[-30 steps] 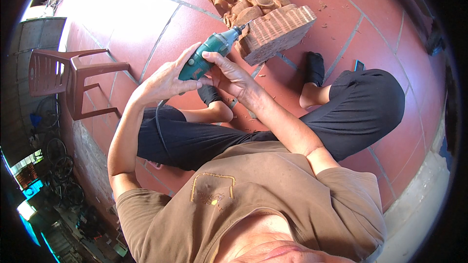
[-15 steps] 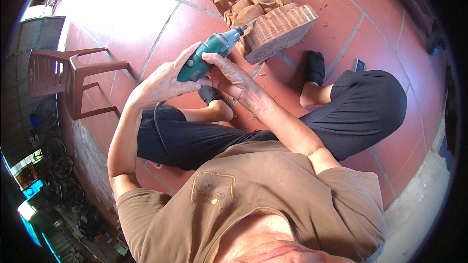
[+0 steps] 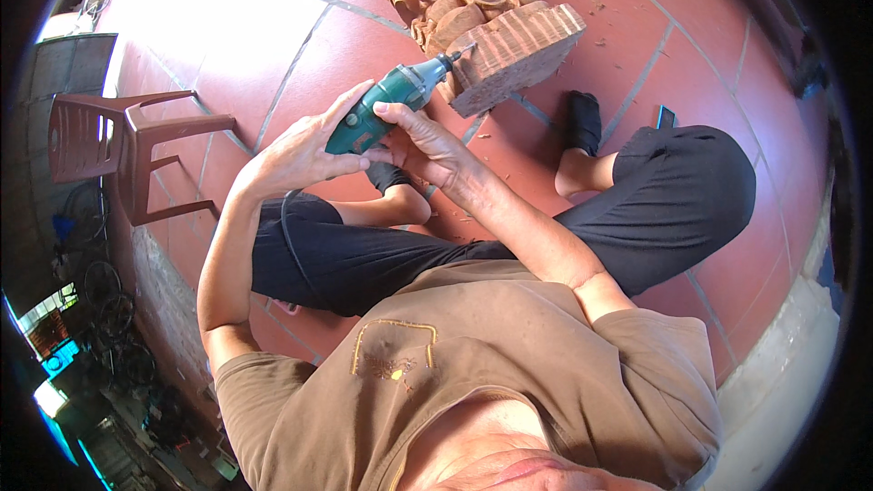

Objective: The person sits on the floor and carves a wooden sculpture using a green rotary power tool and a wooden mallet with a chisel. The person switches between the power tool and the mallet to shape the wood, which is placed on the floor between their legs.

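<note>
Both hands are wrapped round a green and grey rotary tool (image 3: pixel 389 102), tilted up to the right. My left hand (image 3: pixel 296 153) cups the body from the left, thumb beneath it. My right hand (image 3: pixel 435 149) grips from the near right side, its thumb resting on top of the casing; some of its fingers are hidden. A thin bit (image 3: pixel 465 51) sticks out of the tool's dark nose, over the base of a carved wooden figure (image 3: pixel 455 2). That figure lies on its side, its ridged, flat base towards me. Whether the bit touches the wood I cannot tell.
A dark cord (image 3: pixel 293 241) runs down over my left leg. Wood chips are scattered on the red tiled floor (image 3: pixel 637 14). A brown plastic chair (image 3: pixel 136 150) stands at the left. Beside my right knee lies a blue-edged flat object (image 3: pixel 667 116). Bicycles (image 3: pixel 105 295) stand far left.
The whole view has shifted slightly. My hands keep the same grip on the rotary tool, and the bit stays at the base of the carving.
</note>
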`<action>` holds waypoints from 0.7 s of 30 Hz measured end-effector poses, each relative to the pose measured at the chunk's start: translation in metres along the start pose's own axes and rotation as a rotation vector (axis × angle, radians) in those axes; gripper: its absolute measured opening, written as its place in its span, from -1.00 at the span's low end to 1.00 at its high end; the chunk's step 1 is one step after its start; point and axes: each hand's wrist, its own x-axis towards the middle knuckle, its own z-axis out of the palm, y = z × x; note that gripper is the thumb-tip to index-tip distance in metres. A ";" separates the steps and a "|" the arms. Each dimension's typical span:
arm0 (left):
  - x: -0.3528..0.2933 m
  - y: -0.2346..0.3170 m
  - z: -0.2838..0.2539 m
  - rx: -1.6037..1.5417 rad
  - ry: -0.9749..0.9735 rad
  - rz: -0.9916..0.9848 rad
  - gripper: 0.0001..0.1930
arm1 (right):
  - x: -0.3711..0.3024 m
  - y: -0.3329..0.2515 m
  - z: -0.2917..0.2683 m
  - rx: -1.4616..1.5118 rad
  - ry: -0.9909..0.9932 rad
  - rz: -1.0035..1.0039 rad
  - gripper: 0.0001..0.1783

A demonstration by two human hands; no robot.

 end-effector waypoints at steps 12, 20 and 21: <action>-0.001 0.002 0.002 0.008 -0.031 0.009 -0.06 | -0.011 0.001 0.006 -0.010 0.023 -0.022 -0.57; -0.002 0.002 0.000 -0.003 -0.071 -0.016 -0.04 | -0.016 0.003 0.006 0.002 0.004 -0.017 -0.56; -0.002 0.002 0.000 0.006 -0.071 -0.011 -0.04 | -0.016 0.003 0.005 0.007 0.002 -0.021 -0.56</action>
